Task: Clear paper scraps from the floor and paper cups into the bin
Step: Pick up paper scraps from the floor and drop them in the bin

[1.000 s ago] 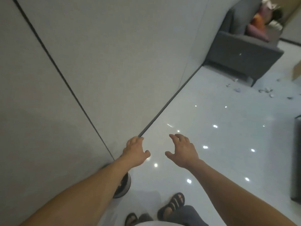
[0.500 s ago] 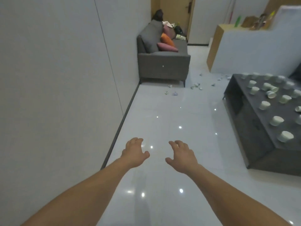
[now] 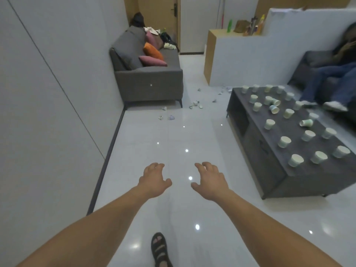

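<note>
Both arms reach forward over the glossy white floor. My left hand and my right hand hang with loosely curled fingers and hold nothing. Several crumpled paper scraps lie on the floor far ahead, in front of the grey sofa, with more scraps nearer the wall. Several pale paper cups stand upside down on the dark coffee table to the right; a few lie on their sides. No bin is in view.
A grey sofa with cushions stands against the left wall ahead. A white partition and wooden counter stand behind the table. A seated person's legs reach toward the table's far right. My sandalled foot is below.
The view has swung up and right from the wall and the bin by my feet to the room ahead. The sofa, scraps and cup-covered table came into view. Both hands stay empty.
</note>
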`<action>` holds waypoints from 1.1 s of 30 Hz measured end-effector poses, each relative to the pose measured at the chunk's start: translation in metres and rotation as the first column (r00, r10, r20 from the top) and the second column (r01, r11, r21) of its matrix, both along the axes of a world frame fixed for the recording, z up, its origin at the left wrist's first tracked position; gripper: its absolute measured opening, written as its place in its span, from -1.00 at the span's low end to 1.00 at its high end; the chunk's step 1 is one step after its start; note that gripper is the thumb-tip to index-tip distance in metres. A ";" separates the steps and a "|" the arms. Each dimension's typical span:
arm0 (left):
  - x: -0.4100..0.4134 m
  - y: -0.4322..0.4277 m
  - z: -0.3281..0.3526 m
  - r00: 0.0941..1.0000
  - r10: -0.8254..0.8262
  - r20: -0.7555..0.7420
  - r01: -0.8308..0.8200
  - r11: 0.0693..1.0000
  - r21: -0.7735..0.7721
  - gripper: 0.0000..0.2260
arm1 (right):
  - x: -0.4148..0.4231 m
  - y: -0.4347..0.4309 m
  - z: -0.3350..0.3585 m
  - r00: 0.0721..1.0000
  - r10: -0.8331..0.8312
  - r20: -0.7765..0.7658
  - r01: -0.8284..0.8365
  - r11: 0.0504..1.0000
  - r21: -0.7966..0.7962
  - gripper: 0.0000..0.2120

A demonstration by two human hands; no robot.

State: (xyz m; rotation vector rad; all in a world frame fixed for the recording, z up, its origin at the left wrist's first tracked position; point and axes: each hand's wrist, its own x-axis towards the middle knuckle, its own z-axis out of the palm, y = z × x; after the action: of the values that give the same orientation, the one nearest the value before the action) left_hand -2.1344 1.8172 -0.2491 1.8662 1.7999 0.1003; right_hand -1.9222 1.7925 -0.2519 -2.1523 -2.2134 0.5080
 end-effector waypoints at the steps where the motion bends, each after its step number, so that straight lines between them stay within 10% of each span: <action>1: 0.003 0.020 -0.003 1.000 -0.008 -0.004 0.008 1.000 0.003 -0.36 | 0.002 0.017 -0.001 1.000 0.001 0.013 -0.001 1.000 0.000 -0.30; 33: 0.195 0.565 -0.002 1.000 -0.009 0.023 0.008 1.000 0.015 -0.38 | 0.194 0.568 0.002 1.000 -0.002 0.023 0.003 1.000 -0.025 -0.30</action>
State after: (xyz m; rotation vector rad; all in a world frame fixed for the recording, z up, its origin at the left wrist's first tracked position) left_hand -1.9392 2.3826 -0.2510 1.8754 1.7800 0.1324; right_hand -1.7277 2.3605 -0.2503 -2.1841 -2.2276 0.5161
